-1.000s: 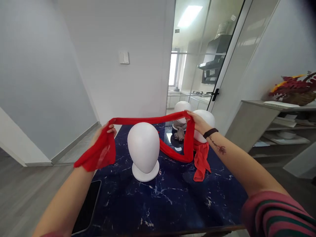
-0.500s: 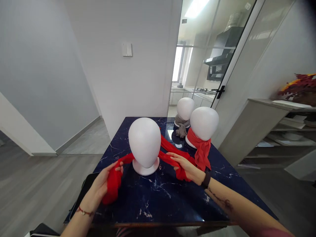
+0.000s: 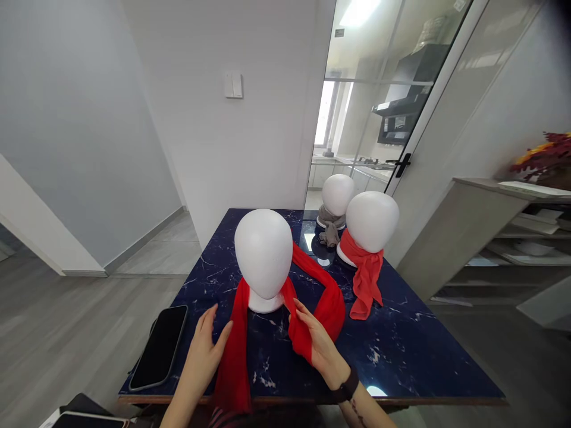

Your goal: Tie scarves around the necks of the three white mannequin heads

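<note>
A red scarf (image 3: 236,345) hangs round the neck of the nearest white mannequin head (image 3: 263,252) on a dark blue marble table (image 3: 401,351). Its left end drops over the table's front edge. My left hand (image 3: 203,351) rests beside that end with fingers spread, touching the cloth. My right hand (image 3: 314,339) pinches the scarf's right part, which loops out to the right of the head.
Two more white heads stand behind: one (image 3: 372,223) wearing a red scarf (image 3: 366,279), one (image 3: 338,195) with a grey scarf (image 3: 330,230). A black phone (image 3: 159,346) lies at the table's front left. Shelves (image 3: 504,238) stand at right, a glass door (image 3: 401,119) behind.
The scarf, first held stretched above the head, came down round its neck. My left hand let go of its end, which now hangs over the table edge; my right hand keeps its hold.
</note>
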Demonstrator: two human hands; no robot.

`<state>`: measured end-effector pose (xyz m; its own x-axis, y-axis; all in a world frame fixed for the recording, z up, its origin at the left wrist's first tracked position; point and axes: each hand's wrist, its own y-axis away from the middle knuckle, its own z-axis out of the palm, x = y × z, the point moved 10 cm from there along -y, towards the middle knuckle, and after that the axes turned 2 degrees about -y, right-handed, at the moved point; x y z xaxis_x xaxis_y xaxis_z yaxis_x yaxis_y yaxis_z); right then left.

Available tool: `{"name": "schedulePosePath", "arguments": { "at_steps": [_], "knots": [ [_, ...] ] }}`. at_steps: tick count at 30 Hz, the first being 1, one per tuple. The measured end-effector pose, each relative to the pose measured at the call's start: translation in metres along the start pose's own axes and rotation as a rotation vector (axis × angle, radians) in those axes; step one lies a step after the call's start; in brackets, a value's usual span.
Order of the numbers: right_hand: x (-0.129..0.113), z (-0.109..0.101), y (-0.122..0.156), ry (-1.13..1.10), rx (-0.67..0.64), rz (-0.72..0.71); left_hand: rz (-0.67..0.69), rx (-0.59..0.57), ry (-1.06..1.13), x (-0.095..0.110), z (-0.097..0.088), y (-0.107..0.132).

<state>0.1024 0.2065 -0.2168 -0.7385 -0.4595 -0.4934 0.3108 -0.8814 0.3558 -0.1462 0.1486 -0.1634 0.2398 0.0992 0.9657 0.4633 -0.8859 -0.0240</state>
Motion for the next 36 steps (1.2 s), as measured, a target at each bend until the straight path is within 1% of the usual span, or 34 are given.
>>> {"name": "schedulePosePath", "arguments": {
  "at_steps": [1, 2, 4, 6, 8, 10, 11, 13, 14, 16, 17, 19, 20, 22, 24, 25, 27, 29, 30, 32, 34, 36],
  "knots": [
    [-0.001, 0.001, 0.002, -0.011, 0.005, -0.011, 0.058, 0.022, -0.056, 0.007, 0.006, -0.007],
    [-0.003, 0.001, 0.003, -0.021, 0.008, -0.018, 0.082, 0.033, -0.098, 0.010, 0.013, -0.012],
    [-0.007, 0.001, 0.007, -0.034, 0.005, -0.024, 0.086, 0.039, -0.157, 0.007, 0.030, -0.019],
    [-0.012, -0.002, 0.010, -0.027, -0.006, -0.028, 0.062, 0.022, -0.214, -0.001, 0.041, -0.024],
    [-0.015, -0.007, 0.012, -0.016, -0.012, -0.027, 0.011, 0.003, -0.277, -0.011, 0.043, -0.028],
    [-0.017, -0.011, 0.012, -0.023, -0.013, -0.021, -0.060, -0.025, -0.263, -0.016, 0.039, -0.033],
    [-0.016, -0.012, 0.012, -0.039, -0.013, -0.016, -0.100, -0.044, -0.185, -0.017, 0.038, -0.035],
    [-0.012, -0.011, 0.011, -0.086, -0.008, -0.001, -0.214, -0.096, 0.126, -0.016, 0.043, -0.035],
    [-0.009, -0.009, 0.009, -0.111, -0.004, 0.012, -0.298, -0.135, 0.326, -0.016, 0.050, -0.032],
    [0.002, -0.003, 0.007, -0.150, -0.005, 0.061, -0.487, -0.252, 0.717, -0.015, 0.075, -0.017],
    [0.008, -0.001, 0.006, -0.163, -0.005, 0.088, -0.569, -0.315, 0.873, -0.014, 0.088, -0.007],
    [0.020, 0.001, 0.005, -0.182, 0.005, 0.141, -0.674, -0.403, 1.072, -0.013, 0.107, 0.012],
    [0.024, 0.000, 0.005, -0.193, 0.014, 0.157, -0.706, -0.414, 1.115, -0.016, 0.112, 0.019],
    [0.028, -0.002, 0.005, -0.220, 0.020, 0.161, -0.774, -0.415, 1.103, -0.026, 0.117, 0.029],
    [0.028, -0.003, 0.006, -0.245, 0.001, 0.171, -0.839, -0.441, 1.066, -0.031, 0.119, 0.035],
    [0.027, -0.003, 0.007, -0.260, -0.008, 0.182, -0.854, -0.454, 1.078, -0.028, 0.119, 0.035],
    [0.026, -0.003, 0.009, -0.294, -0.015, 0.221, -0.837, -0.458, 1.166, -0.016, 0.118, 0.028],
    [0.023, -0.003, 0.010, -0.331, 0.000, 0.225, -0.795, -0.425, 1.231, -0.006, 0.116, 0.019],
    [0.021, -0.003, 0.011, -0.336, 0.008, 0.212, -0.789, -0.407, 1.212, -0.005, 0.116, 0.017],
    [0.018, -0.004, 0.014, -0.278, 0.025, 0.177, -0.791, -0.377, 1.082, -0.010, 0.117, 0.017],
    [0.016, -0.006, 0.019, -0.139, 0.050, 0.119, -0.787, -0.383, 0.932, -0.017, 0.119, 0.020],
    [0.014, -0.006, 0.029, 0.026, 0.071, 0.054, -0.761, -0.405, 0.859, -0.022, 0.122, 0.023]
  ]
}}
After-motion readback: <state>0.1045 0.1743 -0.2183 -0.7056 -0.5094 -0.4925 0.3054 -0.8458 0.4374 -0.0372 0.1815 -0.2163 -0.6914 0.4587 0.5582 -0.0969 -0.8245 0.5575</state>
